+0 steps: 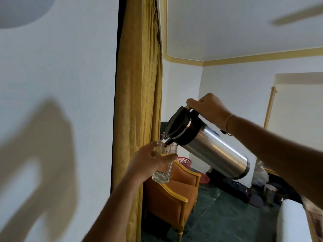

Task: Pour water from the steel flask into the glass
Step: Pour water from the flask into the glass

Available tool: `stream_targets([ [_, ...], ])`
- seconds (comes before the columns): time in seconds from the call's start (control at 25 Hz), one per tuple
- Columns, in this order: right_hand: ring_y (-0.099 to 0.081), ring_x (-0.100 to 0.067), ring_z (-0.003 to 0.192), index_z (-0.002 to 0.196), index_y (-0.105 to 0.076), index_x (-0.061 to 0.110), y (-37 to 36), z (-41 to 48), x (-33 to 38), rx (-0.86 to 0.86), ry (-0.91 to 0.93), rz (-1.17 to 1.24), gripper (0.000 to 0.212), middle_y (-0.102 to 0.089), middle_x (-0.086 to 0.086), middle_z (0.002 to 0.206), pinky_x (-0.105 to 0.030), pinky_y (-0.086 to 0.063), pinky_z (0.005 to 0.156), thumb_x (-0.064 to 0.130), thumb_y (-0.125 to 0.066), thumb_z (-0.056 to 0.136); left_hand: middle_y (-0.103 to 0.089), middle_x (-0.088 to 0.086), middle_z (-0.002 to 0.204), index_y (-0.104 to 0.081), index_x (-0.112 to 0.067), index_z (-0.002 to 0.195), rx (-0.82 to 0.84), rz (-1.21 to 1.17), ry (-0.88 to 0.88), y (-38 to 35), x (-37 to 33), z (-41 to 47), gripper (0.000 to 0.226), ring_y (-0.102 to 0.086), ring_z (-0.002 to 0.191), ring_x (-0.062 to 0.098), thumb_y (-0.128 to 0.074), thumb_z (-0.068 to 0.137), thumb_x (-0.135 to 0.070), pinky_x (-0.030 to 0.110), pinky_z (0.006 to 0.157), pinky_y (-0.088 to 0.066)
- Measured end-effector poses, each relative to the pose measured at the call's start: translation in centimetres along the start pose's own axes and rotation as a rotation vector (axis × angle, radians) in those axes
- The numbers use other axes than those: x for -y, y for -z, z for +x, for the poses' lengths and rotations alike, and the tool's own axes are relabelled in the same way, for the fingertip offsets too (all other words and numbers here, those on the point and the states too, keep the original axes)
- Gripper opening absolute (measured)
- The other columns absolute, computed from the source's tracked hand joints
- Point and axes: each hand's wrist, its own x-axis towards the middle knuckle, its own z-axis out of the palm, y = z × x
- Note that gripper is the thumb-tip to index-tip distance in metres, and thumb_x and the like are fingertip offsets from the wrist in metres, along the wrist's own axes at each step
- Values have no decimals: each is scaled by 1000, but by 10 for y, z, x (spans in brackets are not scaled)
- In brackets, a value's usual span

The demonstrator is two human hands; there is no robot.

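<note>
My right hand [208,110] grips the black handle at the top of the steel flask [215,149], which is tilted steeply down to the left. Its black lid and spout [167,139] rest at the rim of a clear glass [164,165]. My left hand [148,163] is wrapped around the glass and holds it in the air, slightly tilted. A little water shows at the spout and the glass looks nearly empty. Both arms are raised in front of a white wall.
A gold curtain [139,102] hangs just behind the glass. Below stand an orange armchair with a yellow frame [173,194], a red basket [185,161], dark bags on the green floor [232,186] and a white bed edge [291,222] at lower right.
</note>
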Motion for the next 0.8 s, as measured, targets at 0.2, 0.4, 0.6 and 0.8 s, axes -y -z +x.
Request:
stream_targets([
  [0.2,-23,-5,26,47,-35,21,5,10,20,23,158,-156,59,-26,12,28,-25,-28,48,47,-60,93,-78,-13,84,-73,-41,129,-11,-7,-25,10,1,4,112,-80,87,8,-68,39,-106,25,69,-56],
  [0.4,-23,-8,26,45,-34,20,12,26,35,-1,291,-295,62,-29,9,28,-24,-25,45,47,-56,96,-81,-11,98,-71,-39,132,-9,11,-30,7,-2,9,104,-78,102,9,-75,46,-98,27,73,-59],
  [0.6,-18,-9,32,44,-32,20,16,39,43,8,376,-406,59,-26,9,34,-24,-24,44,49,-54,91,-82,-8,109,-68,-35,140,-12,42,-31,-4,-8,16,103,-77,111,16,-75,52,-89,48,97,-65],
  [0.8,-24,-9,33,44,-40,18,19,49,44,19,446,-442,58,-33,9,38,-26,-30,45,55,-50,87,-82,-6,116,-66,-32,143,-13,63,-46,-13,-11,24,99,-77,113,17,-77,60,-84,45,98,-63],
])
